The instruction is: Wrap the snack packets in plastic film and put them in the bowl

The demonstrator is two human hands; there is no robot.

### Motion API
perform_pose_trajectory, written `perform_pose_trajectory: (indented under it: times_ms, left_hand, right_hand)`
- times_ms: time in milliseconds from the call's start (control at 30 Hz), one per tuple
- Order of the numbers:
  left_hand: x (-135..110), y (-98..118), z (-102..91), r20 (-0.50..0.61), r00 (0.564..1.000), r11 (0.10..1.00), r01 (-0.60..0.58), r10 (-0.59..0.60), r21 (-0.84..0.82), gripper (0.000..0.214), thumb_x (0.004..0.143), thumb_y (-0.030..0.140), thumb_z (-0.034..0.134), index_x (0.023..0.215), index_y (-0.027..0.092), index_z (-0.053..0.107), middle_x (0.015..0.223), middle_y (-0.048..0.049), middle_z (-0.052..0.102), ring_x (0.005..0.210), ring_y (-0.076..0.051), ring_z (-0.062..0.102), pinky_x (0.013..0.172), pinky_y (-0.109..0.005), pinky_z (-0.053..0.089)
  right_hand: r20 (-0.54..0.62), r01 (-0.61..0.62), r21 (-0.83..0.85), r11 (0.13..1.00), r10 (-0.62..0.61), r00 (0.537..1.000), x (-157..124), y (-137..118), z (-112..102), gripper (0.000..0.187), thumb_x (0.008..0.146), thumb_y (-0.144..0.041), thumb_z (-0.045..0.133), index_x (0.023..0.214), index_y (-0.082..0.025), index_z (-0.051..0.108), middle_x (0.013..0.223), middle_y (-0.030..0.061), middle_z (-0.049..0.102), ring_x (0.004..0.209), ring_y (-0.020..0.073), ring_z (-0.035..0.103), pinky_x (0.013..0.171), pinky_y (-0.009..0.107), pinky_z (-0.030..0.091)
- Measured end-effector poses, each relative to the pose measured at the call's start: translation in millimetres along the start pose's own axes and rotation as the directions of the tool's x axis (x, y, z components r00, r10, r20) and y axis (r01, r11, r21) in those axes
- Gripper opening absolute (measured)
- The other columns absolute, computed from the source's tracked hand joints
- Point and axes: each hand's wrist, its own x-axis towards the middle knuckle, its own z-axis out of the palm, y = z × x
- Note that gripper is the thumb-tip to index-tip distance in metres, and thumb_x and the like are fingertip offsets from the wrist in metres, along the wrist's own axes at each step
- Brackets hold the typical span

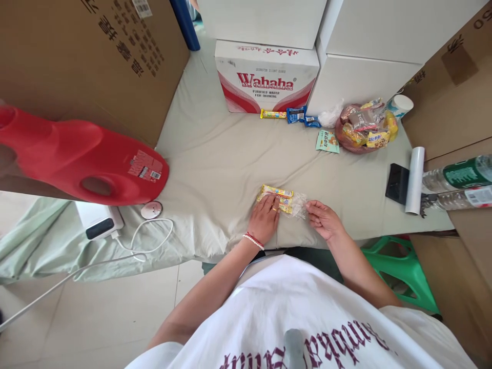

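Observation:
Several yellow snack sticks lie side by side near the front edge of the cloth-covered table. My left hand rests flat over them with fingers stretched out, hiding part of the wrappers. A crumpled clear plastic bag sticks out to the right of the sticks. Whether the sticks are inside this bag or on top of it, I cannot tell. At the bag's right end, my right hand is closed, pinching its edge between thumb and fingers.
Along the back stand a Wahaha box, small snack packets and a filled snack basket. A red jug and white power bank are left; plastic bottles and a white roll right. A green stool stands below.

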Motion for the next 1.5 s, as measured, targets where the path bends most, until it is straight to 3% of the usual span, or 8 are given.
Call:
perform_pose_trajectory:
  times_ms: [100,200,333,500,933,1333,1400,1500]
  left_hand:
    - [0,0,0.3,0.011,1.0,1.0,0.0,0.0,-0.025,0.045,0.104,0.025,0.048,0.148,0.016,0.056,0.149,-0.0139,0.062,0.142,-0.029,0.052,0.12,-0.047,0.044]
    - [0,-1,0.7,0.021,1.0,0.999,0.007,-0.006,-0.046,0.047,0.104,0.025,0.046,0.151,0.018,0.054,0.15,-0.0146,0.061,0.144,-0.029,0.051,0.119,-0.049,0.044]
    - [-1,0,0.9,0.02,1.0,0.999,0.015,-0.014,-0.048,0.046,0.106,0.028,0.045,0.149,0.018,0.055,0.151,-0.0141,0.061,0.144,-0.029,0.051,0.119,-0.048,0.044]
    - [0,0,0.9,0.014,1.0,0.999,0.015,-0.015,-0.045,0.044,0.106,0.028,0.044,0.147,0.018,0.056,0.151,-0.0137,0.061,0.144,-0.027,0.051,0.12,-0.047,0.044]
    - [1,-2,0.1,0.002,1.0,0.999,-0.015,0.015,-0.035,0.041,0.106,0.027,0.044,0.143,0.016,0.059,0.147,-0.0149,0.063,0.143,-0.027,0.053,0.119,-0.047,0.045]
    - [1,-1,-0.3,0.03,1.0,0.999,0.006,-0.005,-0.038,0.043,0.106,0.028,0.045,0.146,0.017,0.056,0.149,-0.0146,0.061,0.142,-0.028,0.052,0.119,-0.047,0.044]
    - [1,-1,0.2,0.038,0.999,0.999,0.011,-0.009,-0.04,0.044,0.106,0.028,0.045,0.148,0.018,0.055,0.15,-0.0148,0.061,0.143,-0.028,0.051,0.119,-0.048,0.044]
    - [0,-2,0.8,0.044,0.999,0.999,0.01,-0.008,-0.037,0.045,0.106,0.027,0.045,0.148,0.018,0.055,0.15,-0.0147,0.06,0.143,-0.028,0.052,0.119,-0.049,0.044]
  right_hand:
    - [0.003,0.025,0.004,1.0,-0.025,1.0,-8,-3,-1,0.044,0.054,-0.033,0.094,0.081,-0.019,0.062,0.082,0.0002,0.072,0.046,0.0005,0.028,0.04,0.016,0.013]
    - [-0.05,0.039,-0.049,0.998,-0.042,0.998,-6,-3,3,0.04,0.057,-0.034,0.087,0.077,-0.021,0.054,0.099,0.008,0.078,0.046,0.0018,0.03,0.039,0.018,0.013]
    - [-0.17,0.094,-0.253,0.963,-0.14,0.975,3,2,8,0.038,0.058,-0.035,0.079,0.074,-0.024,0.046,0.087,0.0057,0.078,0.044,0.0058,0.036,0.04,0.021,0.018]
    - [-0.085,0.067,-0.482,0.874,-0.123,0.989,9,12,11,0.033,0.054,-0.038,0.082,0.076,-0.019,0.065,0.063,0.0009,0.07,0.046,0.0078,0.039,0.046,0.023,0.025]
    - [0.062,0.032,-0.057,0.998,-0.028,0.998,12,8,26,0.055,0.052,-0.046,0.098,0.093,-0.018,0.076,0.054,-0.0118,0.036,0.045,0.0025,0.022,0.039,0.018,0.013]
    - [0.002,0.095,-0.08,0.992,-0.096,0.995,10,17,20,0.041,0.061,-0.044,0.088,0.082,-0.021,0.063,0.075,-0.0036,0.06,0.048,0.0042,0.027,0.043,0.022,0.018]
    - [-0.159,0.219,-0.259,0.941,-0.265,0.951,12,16,8,0.036,0.07,-0.051,0.078,0.082,-0.021,0.06,0.078,-0.0014,0.062,0.052,0.0081,0.036,0.047,0.024,0.028]
    - [-0.258,0.306,-0.627,0.716,-0.562,0.786,20,11,-6,0.039,0.087,-0.06,0.061,0.091,-0.022,0.062,0.082,0.0034,0.067,0.071,0.0177,0.056,0.067,0.031,0.046]
